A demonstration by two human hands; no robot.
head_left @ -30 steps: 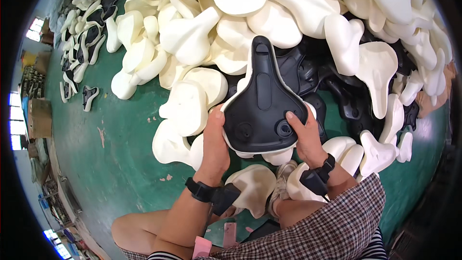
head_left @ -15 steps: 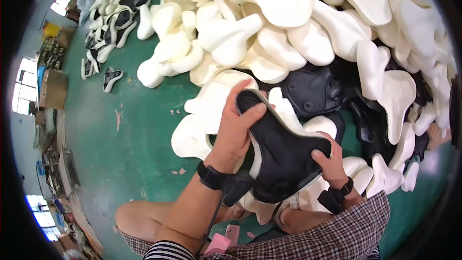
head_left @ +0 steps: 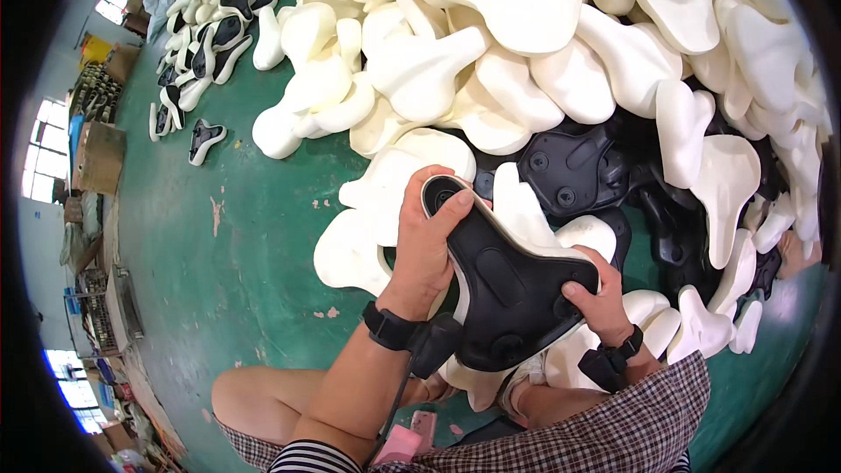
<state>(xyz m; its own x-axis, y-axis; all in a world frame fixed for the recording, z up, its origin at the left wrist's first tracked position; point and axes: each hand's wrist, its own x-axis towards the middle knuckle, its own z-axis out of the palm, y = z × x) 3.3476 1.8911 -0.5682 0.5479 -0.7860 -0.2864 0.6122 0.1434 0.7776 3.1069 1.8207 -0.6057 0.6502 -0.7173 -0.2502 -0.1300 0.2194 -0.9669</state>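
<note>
Saddle (head_left: 519, 287): nose (head_left: 437, 195) upper-left, long axis diagonal.

The left forearm (head_left: 355, 385) comes in from seven o'clock at the lower edge and slants up toward one o'clock, the left wrist (head_left: 405, 300) nearly straight. At its end the left grip (head_left: 424, 247), bare, is bent closed, the left thumb (head_left: 455, 208) pointing toward two o'clock and the fingers curled round beyond it, partly hidden. The right grip (head_left: 606, 301) sits at four o'clock from the centre, lower than the left, the right thumb (head_left: 579, 296) laid toward ten o'clock, its fingers folded mostly out of sight. The right forearm (head_left: 644, 368) shows only a short stretch. The left knee (head_left: 239, 403) bends at half past seven
</note>
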